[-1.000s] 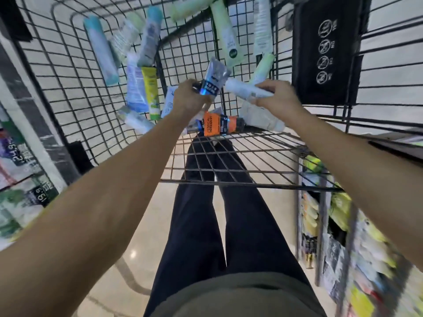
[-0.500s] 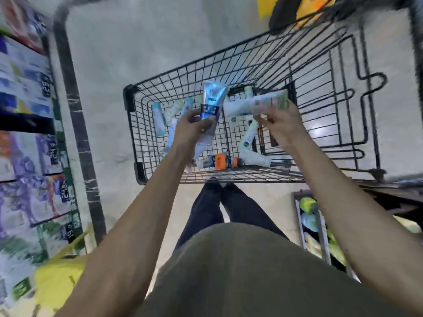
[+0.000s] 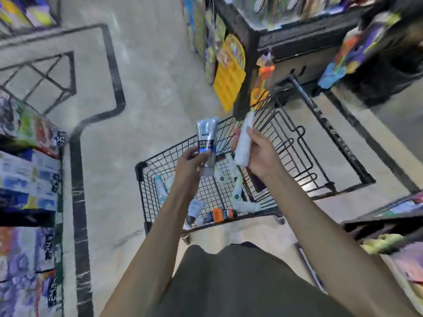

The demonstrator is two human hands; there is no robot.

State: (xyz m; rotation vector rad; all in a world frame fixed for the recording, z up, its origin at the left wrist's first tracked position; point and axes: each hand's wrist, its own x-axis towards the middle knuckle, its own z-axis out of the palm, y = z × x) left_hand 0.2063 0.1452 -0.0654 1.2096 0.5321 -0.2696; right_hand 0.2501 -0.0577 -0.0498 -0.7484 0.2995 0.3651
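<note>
Silver tube (image 3: 206, 143) gripped in our left hand (image 3: 191, 165), white tube (image 3: 243, 143) gripped in our right hand (image 3: 263, 156), both above the cart (image 3: 151, 197), other tubes (image 3: 220, 215) left inside.

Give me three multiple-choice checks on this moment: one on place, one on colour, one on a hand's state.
1. Where does the orange tube lie?
A. On the floor
B. On a shelf
C. In the cart
2. What colour is the MEN tube in the left hand?
A. Silver with a blue band
B. Yellow
C. Red
3. What is the right hand doing?
A. Hanging empty
B. Gripping a white tube
C. Pushing the cart
Key: 1 C, it rests on the cart's wire bottom; 2 A, silver body, blue band by the fingers; 3 B, its fingers curl round the white tube.
</note>
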